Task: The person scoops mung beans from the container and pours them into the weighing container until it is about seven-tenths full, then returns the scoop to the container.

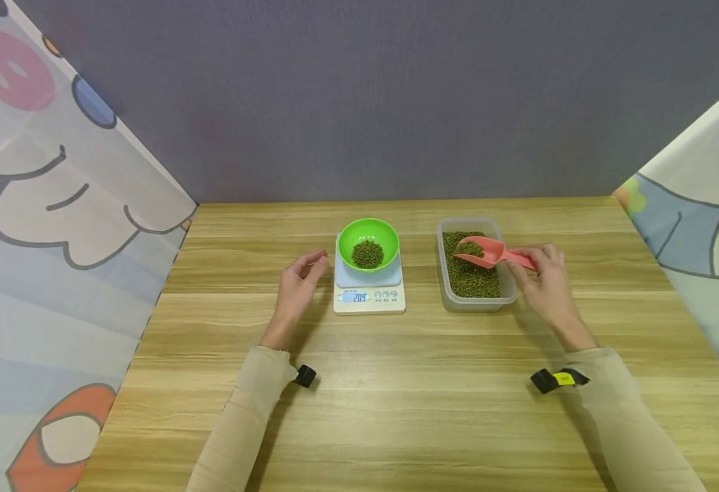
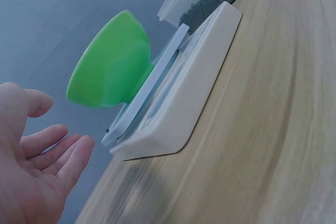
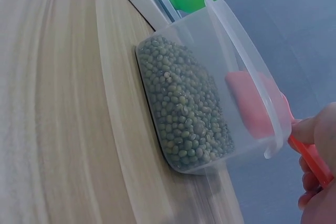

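My right hand [image 1: 546, 285] grips the handle of a pink-red scoop [image 1: 491, 252], whose bowl carries some green mung beans [image 1: 470, 250]. The scoop sits partly inside a clear plastic container [image 1: 448, 298], above the beans [image 1: 473, 280] that fill its lower part. To the left, a green bowl [image 1: 390, 239] with a small heap of mung beans [image 1: 368, 254] stands on a white kitchen scale [image 1: 369, 306]; its display reads about 209, any decimal point unclear. Relaxed and holding nothing, my left hand [image 1: 298, 285] hovers just left of the scale; the left wrist view shows its fingers [image 2: 76, 163] apart from the bowl.
Container and scale stand side by side on a wood-grain table [image 1: 421, 396], with a gap between them. A grey wall [image 1: 396, 102] rises behind the table's back edge. Cartoon-printed cloth [image 1: 76, 225] hangs at both sides.
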`<state>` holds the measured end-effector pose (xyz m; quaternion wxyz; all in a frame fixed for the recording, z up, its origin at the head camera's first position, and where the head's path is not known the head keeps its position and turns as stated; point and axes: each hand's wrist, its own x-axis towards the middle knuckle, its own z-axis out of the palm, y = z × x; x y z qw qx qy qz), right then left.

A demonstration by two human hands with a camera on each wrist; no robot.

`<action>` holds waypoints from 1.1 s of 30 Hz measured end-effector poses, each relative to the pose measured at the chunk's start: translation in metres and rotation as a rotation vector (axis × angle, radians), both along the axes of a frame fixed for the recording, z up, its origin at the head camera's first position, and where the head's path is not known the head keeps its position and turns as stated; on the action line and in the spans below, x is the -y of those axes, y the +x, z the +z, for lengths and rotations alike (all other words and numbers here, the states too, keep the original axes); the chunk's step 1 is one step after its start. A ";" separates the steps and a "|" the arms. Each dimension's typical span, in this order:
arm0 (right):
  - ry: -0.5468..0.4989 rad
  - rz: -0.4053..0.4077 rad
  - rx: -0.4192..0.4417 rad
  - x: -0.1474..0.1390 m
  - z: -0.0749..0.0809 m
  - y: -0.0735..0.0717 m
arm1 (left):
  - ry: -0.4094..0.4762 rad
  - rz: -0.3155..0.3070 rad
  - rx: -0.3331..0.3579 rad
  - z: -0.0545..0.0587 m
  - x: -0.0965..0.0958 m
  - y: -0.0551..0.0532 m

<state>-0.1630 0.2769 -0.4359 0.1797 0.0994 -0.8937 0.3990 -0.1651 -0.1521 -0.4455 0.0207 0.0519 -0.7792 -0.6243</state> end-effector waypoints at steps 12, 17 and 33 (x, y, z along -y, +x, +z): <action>0.001 -0.012 0.013 -0.001 0.004 0.001 | -0.009 -0.001 0.004 0.002 -0.002 0.001; -0.001 -0.008 -0.013 -0.001 0.010 -0.001 | -0.006 -0.007 0.004 0.002 -0.002 0.001; 0.020 0.110 -0.026 0.028 0.053 -0.011 | 0.002 0.003 0.011 0.001 -0.006 -0.003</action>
